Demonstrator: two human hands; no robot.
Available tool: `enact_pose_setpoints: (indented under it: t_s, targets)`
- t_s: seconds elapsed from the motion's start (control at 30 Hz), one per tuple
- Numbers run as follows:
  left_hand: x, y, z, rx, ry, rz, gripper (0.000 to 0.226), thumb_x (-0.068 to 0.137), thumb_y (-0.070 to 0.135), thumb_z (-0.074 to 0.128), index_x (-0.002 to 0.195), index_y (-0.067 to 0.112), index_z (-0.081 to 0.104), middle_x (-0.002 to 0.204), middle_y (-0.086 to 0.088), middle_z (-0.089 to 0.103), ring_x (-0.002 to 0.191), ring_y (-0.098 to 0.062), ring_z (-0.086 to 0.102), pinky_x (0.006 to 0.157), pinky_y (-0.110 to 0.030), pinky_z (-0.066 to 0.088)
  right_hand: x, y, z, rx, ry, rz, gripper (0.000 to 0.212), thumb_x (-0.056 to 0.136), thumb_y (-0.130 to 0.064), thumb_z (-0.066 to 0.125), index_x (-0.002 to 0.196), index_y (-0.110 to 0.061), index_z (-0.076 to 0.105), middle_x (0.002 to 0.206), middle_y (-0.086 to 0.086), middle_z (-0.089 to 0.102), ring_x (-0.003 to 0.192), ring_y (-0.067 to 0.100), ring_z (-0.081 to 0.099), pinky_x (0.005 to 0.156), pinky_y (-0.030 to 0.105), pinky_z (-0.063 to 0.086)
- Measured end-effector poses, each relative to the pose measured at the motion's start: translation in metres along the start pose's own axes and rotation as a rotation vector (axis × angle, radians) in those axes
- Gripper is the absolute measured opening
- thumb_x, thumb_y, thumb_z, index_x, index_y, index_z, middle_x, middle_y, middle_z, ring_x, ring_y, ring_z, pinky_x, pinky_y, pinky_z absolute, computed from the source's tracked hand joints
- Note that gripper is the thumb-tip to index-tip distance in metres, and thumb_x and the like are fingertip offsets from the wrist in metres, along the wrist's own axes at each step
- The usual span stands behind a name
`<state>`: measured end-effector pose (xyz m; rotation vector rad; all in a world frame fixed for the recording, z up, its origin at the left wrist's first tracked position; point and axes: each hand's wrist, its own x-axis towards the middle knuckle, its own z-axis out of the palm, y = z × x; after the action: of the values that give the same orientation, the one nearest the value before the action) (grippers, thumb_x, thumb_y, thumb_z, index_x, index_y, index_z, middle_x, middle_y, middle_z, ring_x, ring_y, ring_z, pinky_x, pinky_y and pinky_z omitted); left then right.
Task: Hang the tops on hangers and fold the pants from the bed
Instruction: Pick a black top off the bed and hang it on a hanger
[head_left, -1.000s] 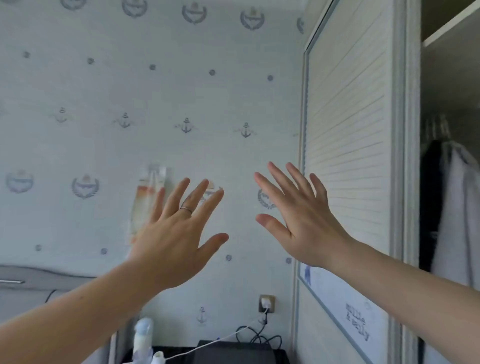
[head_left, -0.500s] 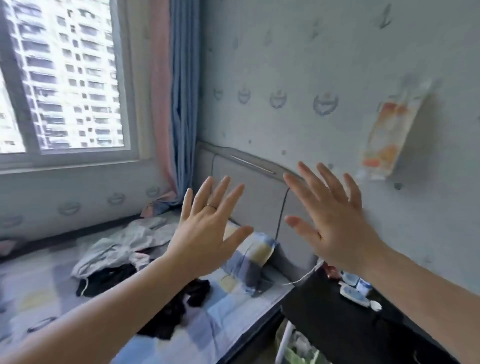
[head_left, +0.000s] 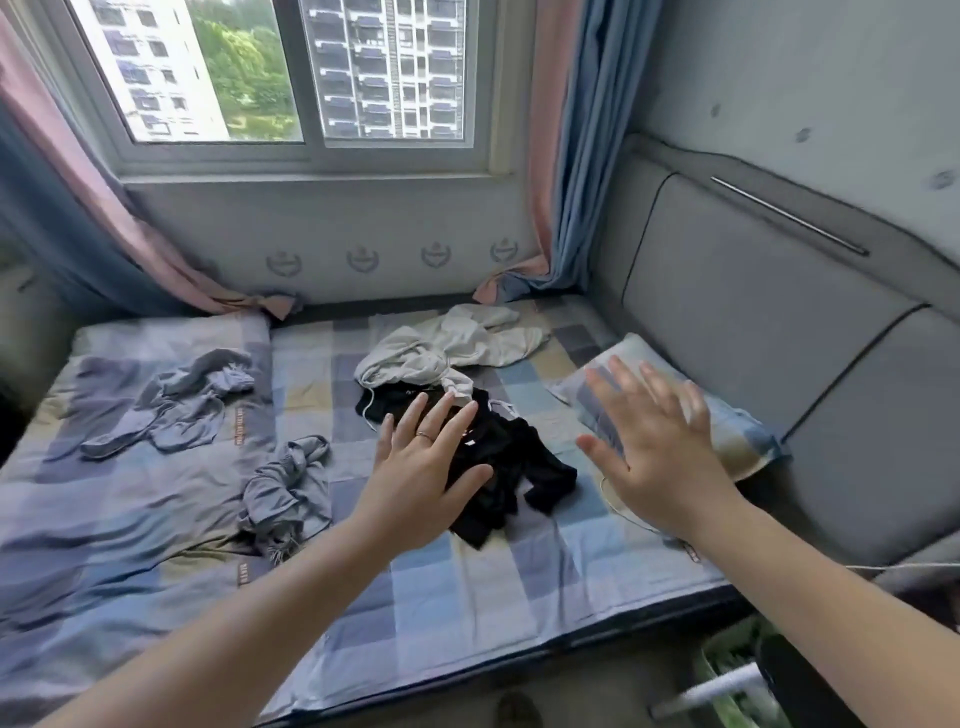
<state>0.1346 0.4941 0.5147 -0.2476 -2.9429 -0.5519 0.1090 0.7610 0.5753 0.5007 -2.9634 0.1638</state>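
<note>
Both hands are held spread above the bed (head_left: 467, 587), and nothing is grasped: the left hand (head_left: 421, 473) and the right hand (head_left: 660, 457) are shown with fingers straight, splayed and released.

A first pick-up is judged to be in hand. The black garment (head_left: 519, 467) lies under and just beyond the left fingertips (head_left: 415, 415), between the two hands, so it is best taken first. As it is crumpled, it should be pinched at two edges, lifted clear and shaken out, so that top or pants can be told. The pale hooded top (head_left: 447, 348), past the fingertips, touches it and should be parted off, not dragged along.

Four garments are counted: one black, one pale, one grey-blue garment (head_left: 291, 488) just left of the left fingers, and a second grey-blue garment (head_left: 171, 410) well apart, farther left. One pillow (head_left: 737, 431) lies beneath the right fingers. No hanger is seen.
</note>
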Motion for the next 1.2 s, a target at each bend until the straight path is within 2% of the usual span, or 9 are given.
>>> enact_pose_setpoints:
  t_s: [0.1,0.17,0.3,0.47,0.57,0.7,0.9,1.03,1.2]
  targets:
    - [0.03,-0.013,0.025,-0.059,-0.033,-0.119,0.07,0.097,0.064,0.034,0.159,0.042,0.01,0.168,0.013,0.004,0.153,-0.011,-0.015,0.123,-0.043,-0.009,0.042,0.026,0.032,0.091,-0.053,0.021,0.077,0.086,-0.073,0.005,0.157,-0.043,0.007,0.167,-0.011,0.004,0.153,0.017,0.0,0.121,0.05,-0.004]
    - [0.051,-0.023,0.041,-0.082,-0.042,-0.194,0.069,0.097,0.063,0.036,0.159,0.041,0.013,0.168,0.011,0.007,0.154,-0.013,-0.011,0.124,-0.044,-0.003,0.068,0.041,0.057,0.116,-0.109,0.011,0.077,0.087,-0.073,0.005,0.157,-0.044,0.003,0.168,-0.011,0.002,0.153,0.015,-0.003,0.121,0.05,-0.005]
    - [0.078,-0.042,0.071,-0.153,-0.062,-0.356,0.068,0.098,0.06,0.041,0.158,0.035,0.021,0.166,0.005,0.02,0.155,-0.02,0.003,0.124,-0.045,0.009,0.11,0.06,0.101,0.125,-0.262,-0.009,0.067,0.097,-0.065,0.021,0.157,-0.043,0.002,0.168,-0.011,0.001,0.154,0.016,-0.003,0.121,0.051,-0.006]
    - [0.085,-0.075,0.119,-0.191,-0.211,-0.466,0.068,0.097,0.061,0.044,0.157,0.034,0.025,0.165,0.006,0.024,0.153,-0.021,0.009,0.122,-0.043,0.017,0.142,0.061,0.152,0.117,-0.416,0.012,0.067,0.098,-0.063,0.023,0.157,-0.042,0.001,0.168,-0.012,-0.001,0.154,0.015,-0.003,0.121,0.052,-0.004]
    - [0.088,-0.106,0.155,-0.205,-0.331,-0.503,0.067,0.098,0.062,0.043,0.156,0.033,0.028,0.164,0.007,0.026,0.153,-0.022,0.011,0.12,-0.044,0.021,0.152,0.055,0.191,0.098,-0.487,0.041,0.066,0.1,-0.062,0.024,0.158,-0.041,0.003,0.168,-0.012,0.001,0.153,0.016,0.0,0.121,0.053,-0.001]
    - [0.088,-0.146,0.214,-0.246,-0.482,-0.534,0.066,0.099,0.06,0.044,0.156,0.03,0.029,0.162,0.006,0.03,0.151,-0.022,0.016,0.119,-0.044,0.025,0.162,0.048,0.257,0.138,-0.562,0.172,0.063,0.101,-0.06,0.027,0.158,-0.042,0.006,0.167,-0.012,0.005,0.153,0.015,0.002,0.12,0.051,0.001]
    - [0.09,-0.211,0.326,-0.286,-0.636,-0.602,0.063,0.098,0.054,0.05,0.152,0.026,0.034,0.158,0.002,0.037,0.147,-0.026,0.025,0.115,-0.047,0.032,0.166,0.047,0.395,0.154,-0.736,0.267,0.062,0.102,-0.058,0.029,0.158,-0.04,0.008,0.167,-0.011,0.011,0.153,0.017,0.01,0.12,0.055,0.012]
    - [0.095,-0.242,0.407,-0.311,-0.739,-0.643,0.06,0.099,0.05,0.052,0.151,0.025,0.035,0.157,0.0,0.036,0.145,-0.027,0.027,0.114,-0.045,0.033,0.168,0.056,0.487,0.162,-0.84,0.273,0.063,0.102,-0.055,0.035,0.158,-0.038,0.011,0.166,-0.009,0.015,0.152,0.018,0.015,0.118,0.052,0.017]
    - [0.114,-0.269,0.505,-0.243,-0.814,-0.55,0.06,0.098,0.041,0.057,0.151,0.023,0.036,0.158,-0.002,0.033,0.145,-0.029,0.026,0.113,-0.048,0.034,0.185,0.069,0.596,0.19,-0.871,0.201,0.067,0.099,-0.046,0.05,0.157,-0.033,0.019,0.164,-0.006,0.022,0.149,0.023,0.022,0.114,0.048,0.025]
